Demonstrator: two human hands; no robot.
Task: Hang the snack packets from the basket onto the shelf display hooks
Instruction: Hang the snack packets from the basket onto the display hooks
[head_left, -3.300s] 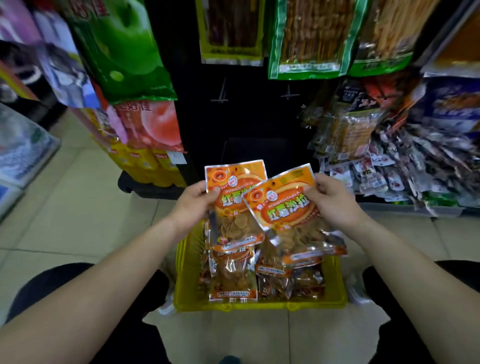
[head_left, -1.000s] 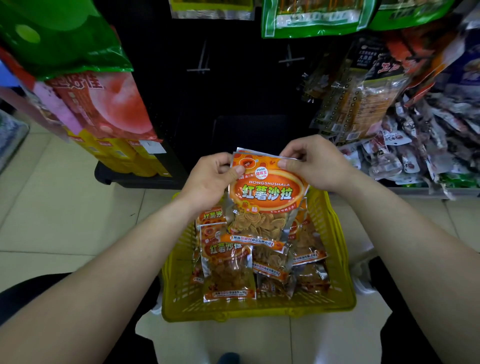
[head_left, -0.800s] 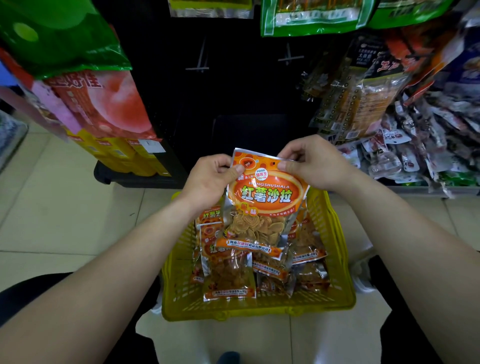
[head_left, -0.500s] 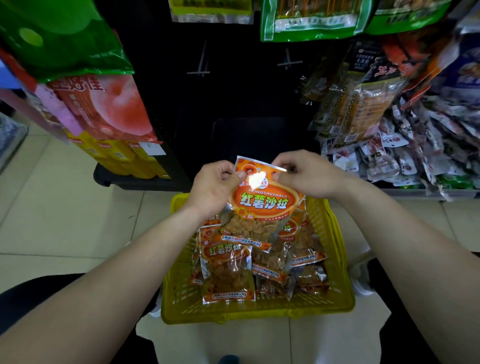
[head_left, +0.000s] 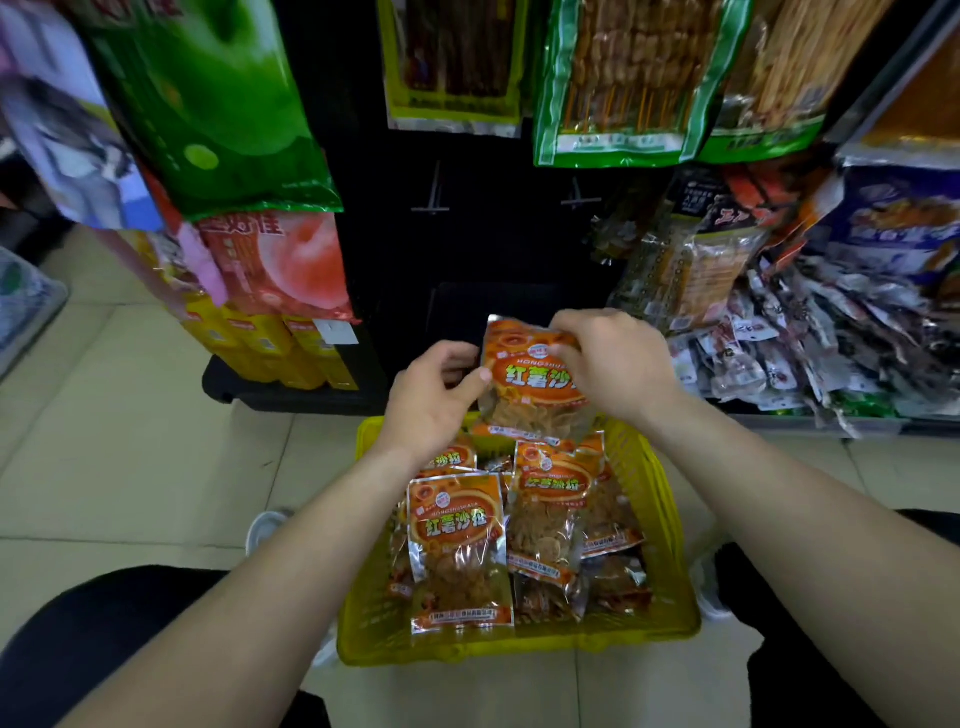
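Left hand: my left hand (head_left: 431, 400) is raised over the far end of the basket, with the forearm running up from the lower left. The thumb presses the packet's left edge and the fingers curl behind it.
Right hand: my right hand (head_left: 613, 364) comes in from the lower right, knuckles up. Its fingers curl over the packet's top right corner and pinch it.
Hands together: they are close together, one on each side of the same packet, both gripping it.
Packet: the packet (head_left: 530, 384) is held upright above the basket's far rim, well below the hooks. The top is glossy orange film and the lower part is a clear window showing pale round crisps.
Packet writing: small capitals "HONGSHU", the rest hidden under my fingers, and large green characters 红薯沙.
Basket: the basket (head_left: 363, 597) is a rectangular yellow plastic lattice, standing on the floor between my knees.
Pile: the pile (head_left: 457, 545) inside is more of the same packets, lying flat and overlapping, with crimped silver edges. The nearest reads "HONGSHUSHALA" and 红薯沙拉.
Hooks: two bare hooks (head_left: 431, 195) of thin metal stick out side by side from the black panel.
Neighbours: a shiny green bag (head_left: 208, 104) with an apple picture hangs at the left, with a peach bag (head_left: 280, 265) below it. Green-edged skewer packs (head_left: 623, 78) hang at the upper right.
Floor: the floor (head_left: 104, 415) is pale square tiles.
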